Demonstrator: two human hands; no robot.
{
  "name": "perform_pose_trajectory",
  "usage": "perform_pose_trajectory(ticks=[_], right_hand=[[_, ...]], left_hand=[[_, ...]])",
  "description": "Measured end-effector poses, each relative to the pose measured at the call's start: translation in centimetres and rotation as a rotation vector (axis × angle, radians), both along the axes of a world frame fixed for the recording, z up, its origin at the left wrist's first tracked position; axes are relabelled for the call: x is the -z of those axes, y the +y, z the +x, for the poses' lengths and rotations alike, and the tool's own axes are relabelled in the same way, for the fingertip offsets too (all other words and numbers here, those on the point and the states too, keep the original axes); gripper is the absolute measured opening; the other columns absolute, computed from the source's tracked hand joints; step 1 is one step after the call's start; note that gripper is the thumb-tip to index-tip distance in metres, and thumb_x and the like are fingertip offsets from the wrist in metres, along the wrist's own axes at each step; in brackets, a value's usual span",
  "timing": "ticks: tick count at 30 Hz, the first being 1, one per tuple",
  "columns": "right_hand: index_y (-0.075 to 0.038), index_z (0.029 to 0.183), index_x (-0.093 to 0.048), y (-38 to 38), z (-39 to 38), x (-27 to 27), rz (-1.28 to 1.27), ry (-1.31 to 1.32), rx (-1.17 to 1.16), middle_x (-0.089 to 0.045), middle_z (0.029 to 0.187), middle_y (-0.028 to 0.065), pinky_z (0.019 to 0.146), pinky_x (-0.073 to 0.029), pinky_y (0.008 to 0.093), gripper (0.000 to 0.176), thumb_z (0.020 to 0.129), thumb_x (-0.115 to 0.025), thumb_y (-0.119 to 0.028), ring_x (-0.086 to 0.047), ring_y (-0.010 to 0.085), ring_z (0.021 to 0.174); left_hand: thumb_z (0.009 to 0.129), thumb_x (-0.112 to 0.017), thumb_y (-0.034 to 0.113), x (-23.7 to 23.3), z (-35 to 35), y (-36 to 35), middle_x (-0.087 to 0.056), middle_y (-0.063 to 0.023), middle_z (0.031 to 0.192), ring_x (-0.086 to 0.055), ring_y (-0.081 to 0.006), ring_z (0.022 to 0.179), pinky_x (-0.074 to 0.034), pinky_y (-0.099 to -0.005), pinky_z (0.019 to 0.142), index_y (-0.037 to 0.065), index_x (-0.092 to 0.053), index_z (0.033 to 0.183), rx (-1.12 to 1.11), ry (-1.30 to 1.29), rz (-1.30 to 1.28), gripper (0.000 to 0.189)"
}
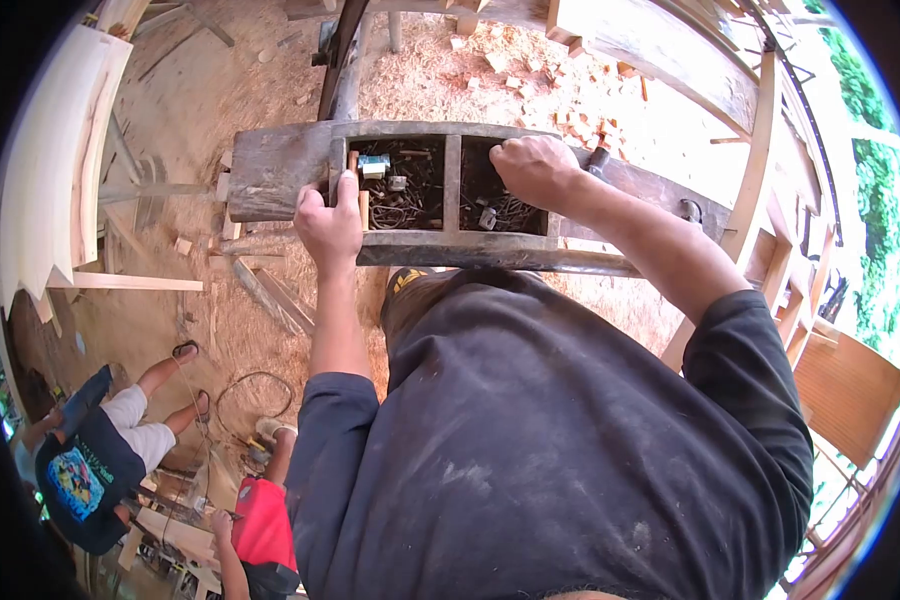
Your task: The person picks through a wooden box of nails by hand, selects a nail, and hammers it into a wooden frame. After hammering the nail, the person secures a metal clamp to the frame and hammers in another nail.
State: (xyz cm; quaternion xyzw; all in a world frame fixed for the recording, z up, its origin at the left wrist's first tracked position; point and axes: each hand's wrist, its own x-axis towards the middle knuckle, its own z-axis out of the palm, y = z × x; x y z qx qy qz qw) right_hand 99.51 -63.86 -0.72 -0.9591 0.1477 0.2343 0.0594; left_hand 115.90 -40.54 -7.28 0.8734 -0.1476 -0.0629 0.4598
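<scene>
A worn wooden nail box (452,185) with two open compartments lies across a plank in front of me. My left hand (328,222) is closed at its left end, thumb up along the end wall beside a thin orange-brown piece (352,162). My right hand (538,172) is curled into a fist over the far right corner of the right compartment; what its fingers hold, if anything, is hidden. Dark nails (398,212) fill much of the left compartment, with a small blue-and-yellow packet (374,166) on top. More nails and a small greyish piece (488,218) lie in the right one.
Beyond my right wrist lies a dark tool end (598,160). Wood blocks and shavings (510,75) cover the ground ahead. Pale boards (65,150) stand at left. Two people, one in red shorts (265,520), are at lower left with a cable (255,378) nearby.
</scene>
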Motion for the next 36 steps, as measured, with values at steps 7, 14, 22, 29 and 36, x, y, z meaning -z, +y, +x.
perform_pose_trajectory(ticks=[7,14,22,29,36], right_hand=[[0.0,0.098,-0.065,0.2,-2.1,-0.5,0.149,-0.307,0.259,-0.07,0.088,0.0202,0.07,-0.058,0.0449,0.018,0.098,-0.055,-0.016,-0.071,0.0329,0.081],[-0.004,0.107,-0.06,2.1,-8.9,-1.7,1.685,-0.578,1.374,-0.061,0.087,0.0042,0.056,-0.047,0.0275,0.011,0.105,-0.055,-0.013,-0.053,0.0098,0.065],[-0.004,0.115,-0.064,3.8,-11.6,0.0,1.928,-0.648,1.356,-0.067,0.094,0.0053,0.071,-0.06,0.0318,0.016,0.105,-0.059,-0.015,-0.068,0.0132,0.077],[-0.008,0.106,-0.058,4.3,-10.7,0.4,2.003,-0.596,1.432,-0.069,0.095,0.0088,0.07,-0.061,0.036,0.017,0.109,-0.051,-0.022,-0.07,0.0181,0.079],[-0.004,0.125,-0.064,2.6,-7.1,1.7,1.767,-0.512,1.319,-0.069,0.088,0.0099,0.072,-0.056,0.036,0.031,0.1,-0.046,-0.009,-0.065,0.0161,0.078]], left_hand=[[0.088,-0.077,0.033,0.5,0.0,0.0,-0.07,-0.0203,0.088,-0.07,-0.036,0.083,-0.053,-0.0456,0.079,-0.006,-0.071,0.084,-0.01,-0.029,-0.046,0.04],[0.089,-0.073,0.034,0.5,0.0,0.1,-0.07,-0.0202,0.09,-0.069,-0.0365,0.084,-0.053,-0.0469,0.079,-0.007,-0.071,0.084,0.018,-0.021,0.004,0.041],[0.091,-0.074,0.035,0.7,0.3,0.2,-0.071,-0.0194,0.09,-0.069,-0.0333,0.084,-0.052,-0.0443,0.078,-0.007,-0.072,0.089,0.074,-0.038,0.067,0.043],[0.092,-0.074,0.038,1.1,0.3,0.2,-0.073,-0.0182,0.089,-0.069,-0.0285,0.083,-0.052,-0.0407,0.078,-0.007,-0.072,0.094,0.052,-0.018,0.071,0.045],[0.092,-0.074,0.037,0.8,0.1,0.1,-0.073,-0.0193,0.091,-0.069,-0.0305,0.084,-0.052,-0.0409,0.08,-0.007,-0.072,0.095,0.015,0.013,0.049,0.045]])
